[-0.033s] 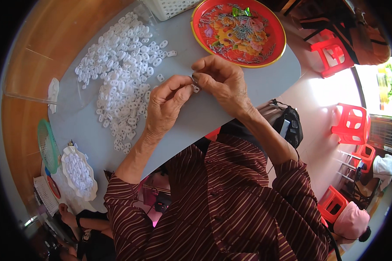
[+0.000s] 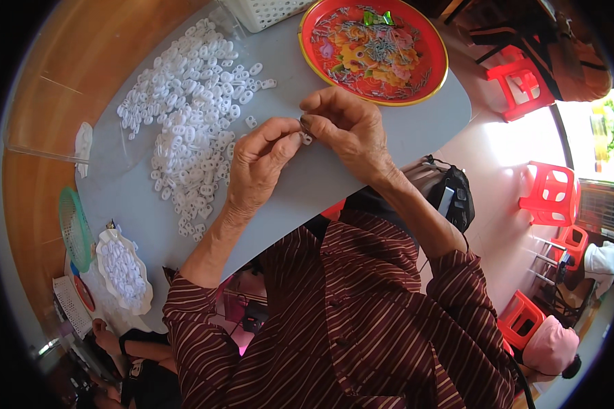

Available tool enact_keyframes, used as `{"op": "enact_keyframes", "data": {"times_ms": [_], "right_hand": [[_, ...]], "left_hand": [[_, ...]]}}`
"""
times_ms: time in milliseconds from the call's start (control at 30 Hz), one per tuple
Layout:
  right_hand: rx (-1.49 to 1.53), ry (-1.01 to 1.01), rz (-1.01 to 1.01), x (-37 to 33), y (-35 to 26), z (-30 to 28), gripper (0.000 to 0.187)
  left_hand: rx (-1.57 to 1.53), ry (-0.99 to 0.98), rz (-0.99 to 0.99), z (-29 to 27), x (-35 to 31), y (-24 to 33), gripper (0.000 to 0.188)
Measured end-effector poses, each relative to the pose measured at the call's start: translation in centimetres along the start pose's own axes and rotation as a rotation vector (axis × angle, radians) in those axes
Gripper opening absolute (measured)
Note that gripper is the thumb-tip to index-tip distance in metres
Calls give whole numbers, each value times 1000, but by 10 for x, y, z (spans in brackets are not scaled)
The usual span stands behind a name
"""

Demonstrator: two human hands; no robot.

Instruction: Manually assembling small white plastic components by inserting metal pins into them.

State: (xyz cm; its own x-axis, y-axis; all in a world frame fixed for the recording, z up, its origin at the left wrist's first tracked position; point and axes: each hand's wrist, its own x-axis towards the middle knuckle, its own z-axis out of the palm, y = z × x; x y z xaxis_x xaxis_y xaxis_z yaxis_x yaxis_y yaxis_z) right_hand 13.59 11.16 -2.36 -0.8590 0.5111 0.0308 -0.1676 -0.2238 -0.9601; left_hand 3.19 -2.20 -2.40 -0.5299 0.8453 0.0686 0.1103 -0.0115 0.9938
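Observation:
My left hand (image 2: 262, 160) is closed, thumb and forefinger pinching a small white plastic piece (image 2: 307, 139) with holes in it. Against the same piece rests the thumb of my right hand (image 2: 351, 129); its fingers are curled and bent in a pinch, and whatever is between them is too small to make out. Left of my hands spreads a large heap of loose white plastic pieces (image 2: 191, 123), oval with two holes each. Beyond my right hand stands a red, gold-rimmed round tray (image 2: 426, 65) with a flower pattern, strewn with small grey metal pins (image 2: 382, 48).
A white perforated basket (image 2: 266, 13) stands at the grey table's (image 2: 293, 198) far edge. Down the left are a green mesh basket (image 2: 75, 228) and a white dish (image 2: 143, 273) of white parts. Another person's arm (image 2: 147, 351) shows lower left. Red stools (image 2: 551, 194) stand at right.

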Motion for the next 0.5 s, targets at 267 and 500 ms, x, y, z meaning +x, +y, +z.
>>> {"op": "enact_keyframes", "data": {"times_ms": [267,500], "right_hand": [[-48,-24,-7,-1,4,-2,15],[-249,-108,-48,2,-2,-9,13]], "left_hand": [[-184,49,-116,3,-2,-1,14],[-188,30,-58,1,-2,-2,12]]}}
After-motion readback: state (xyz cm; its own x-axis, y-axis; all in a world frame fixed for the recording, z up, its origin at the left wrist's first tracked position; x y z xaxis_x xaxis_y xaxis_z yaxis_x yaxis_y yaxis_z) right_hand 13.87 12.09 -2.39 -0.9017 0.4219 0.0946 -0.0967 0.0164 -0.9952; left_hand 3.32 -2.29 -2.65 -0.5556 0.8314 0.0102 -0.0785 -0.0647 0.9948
